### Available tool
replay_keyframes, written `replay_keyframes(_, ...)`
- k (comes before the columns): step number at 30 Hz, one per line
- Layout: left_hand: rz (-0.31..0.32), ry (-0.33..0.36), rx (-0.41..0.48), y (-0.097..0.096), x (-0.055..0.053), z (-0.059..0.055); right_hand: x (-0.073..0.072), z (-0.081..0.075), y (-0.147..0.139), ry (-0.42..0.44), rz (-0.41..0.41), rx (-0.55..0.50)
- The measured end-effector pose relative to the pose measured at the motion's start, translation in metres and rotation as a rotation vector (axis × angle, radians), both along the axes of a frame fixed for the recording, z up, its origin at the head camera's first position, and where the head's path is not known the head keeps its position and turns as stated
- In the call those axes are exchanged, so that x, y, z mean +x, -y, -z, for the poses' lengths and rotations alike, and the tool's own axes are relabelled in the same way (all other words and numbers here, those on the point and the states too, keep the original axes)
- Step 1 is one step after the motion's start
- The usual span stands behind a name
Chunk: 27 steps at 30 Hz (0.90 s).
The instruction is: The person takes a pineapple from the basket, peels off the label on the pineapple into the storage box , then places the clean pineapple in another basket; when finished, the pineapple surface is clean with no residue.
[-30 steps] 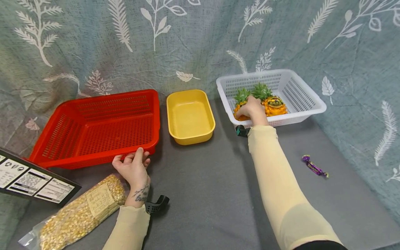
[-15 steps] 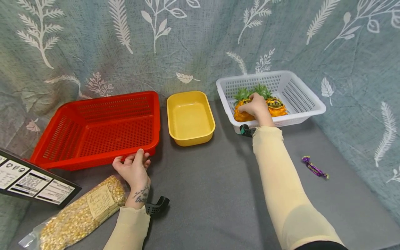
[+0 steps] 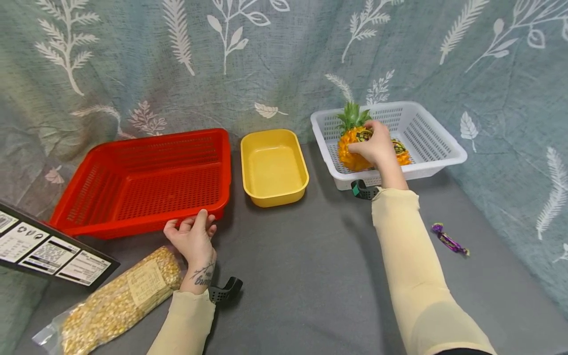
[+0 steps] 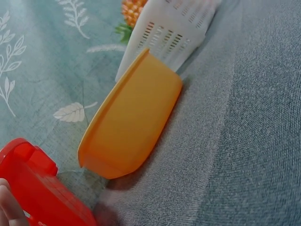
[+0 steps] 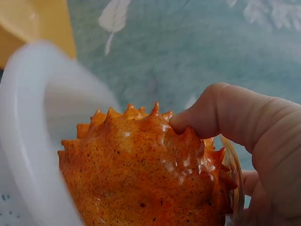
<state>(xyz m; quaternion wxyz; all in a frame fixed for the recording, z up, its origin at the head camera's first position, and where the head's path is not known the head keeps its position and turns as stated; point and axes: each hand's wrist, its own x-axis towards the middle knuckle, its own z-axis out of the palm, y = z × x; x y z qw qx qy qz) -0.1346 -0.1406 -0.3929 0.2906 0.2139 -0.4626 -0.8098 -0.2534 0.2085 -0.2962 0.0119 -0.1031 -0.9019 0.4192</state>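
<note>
While patterned drapery [image 3: 293, 69] hangs behind the held pineapple [image 3: 349, 145], the tabletop [image 3: 288, 266] seems woven.

No words are legible. Left-front of the red basket [image 3: 164, 190], a black box [image 3: 54, 252] bears a barcode [image 3: 5, 221] and pictograms [image 3: 29, 232]; lettering (all too small) marks the corn bag [image 3: 99, 313] label [image 3: 145, 285] and wrist tattoo [image 3: 202, 276] before the basket, the pineapple [image 3: 350, 151] sticker [image 3: 364, 135] and candy [image 3: 450, 239] to its right.

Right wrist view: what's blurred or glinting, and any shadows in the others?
Right wrist: white basket rim blurred, small highlights on the pineapple; head: soft shadow beside the right sleeve on the gray table; left wrist: shadow under the yellow tray.
</note>
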Motion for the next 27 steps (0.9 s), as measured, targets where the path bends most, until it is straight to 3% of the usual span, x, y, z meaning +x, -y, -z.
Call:
replay_keyframes(5, 0.003, 0.000, -0.007, 0.000, 0.000, 0.001, 0.022, -0.014, 0.006, -0.081, -0.087, 0.000)
replay_keyframes(9, 0.002, -0.004, -0.014, 0.001, 0.000, 0.001, 0.039, -0.018, 0.016, -0.148, -0.245, -0.006)
replay_keyframes(15, -0.017, -0.006, -0.027, 0.001, 0.001, 0.000, 0.063, -0.010, 0.037, -0.213, -0.574, -0.051)
replay_keyframes(22, -0.042, 0.018, -0.070, 0.000, 0.003, -0.001, 0.076, 0.015, 0.052, -0.366, -1.093, -0.136)
replay_keyframes(27, -0.080, 0.017, -0.110, 0.000, 0.005, -0.001, 0.081, 0.029, 0.058, -0.303, -1.313, -0.091)
